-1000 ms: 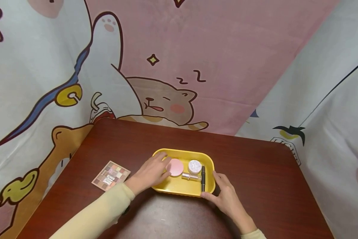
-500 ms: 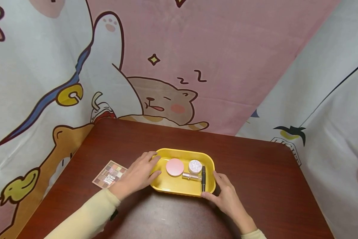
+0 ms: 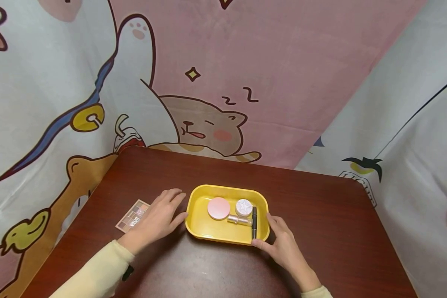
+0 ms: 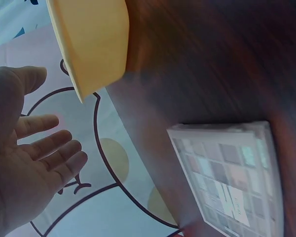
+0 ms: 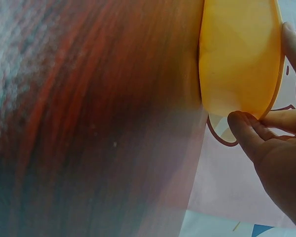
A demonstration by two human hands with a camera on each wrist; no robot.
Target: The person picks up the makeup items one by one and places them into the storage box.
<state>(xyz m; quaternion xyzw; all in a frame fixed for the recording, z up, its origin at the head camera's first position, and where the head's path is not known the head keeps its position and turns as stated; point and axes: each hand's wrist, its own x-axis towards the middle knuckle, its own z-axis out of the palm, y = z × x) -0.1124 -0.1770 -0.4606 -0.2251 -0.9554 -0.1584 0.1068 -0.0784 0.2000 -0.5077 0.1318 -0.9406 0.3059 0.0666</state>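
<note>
A yellow tray [image 3: 212, 236] sits mid-table. Inside it lie a round pink compact [image 3: 218, 208], a small round white case with a star on its lid [image 3: 243, 207], a lipstick tube [image 3: 240, 220] and a slim black pen-like stick [image 3: 254, 222]. My right hand [image 3: 284, 244] holds the tray's front right corner, thumb at the front rim, fingers along the right end; the right wrist view shows fingertips against its yellow wall [image 5: 239, 54]. My left hand [image 3: 158, 217] is beside the tray's left end, fingers loosely extended and holding nothing. An eyeshadow palette [image 3: 131, 215] lies partly hidden behind it.
The dark red-brown wooden table [image 3: 312, 207] extends around the tray. A cartoon-printed cloth [image 3: 283, 82] hangs behind and along both sides of the table. In the left wrist view, the palette [image 4: 227, 173] lies flat on the tabletop.
My left hand has moved left, from over the tray beside the pink compact to outside the tray's left end, and now covers part of the palette. My right hand stays at the corner.
</note>
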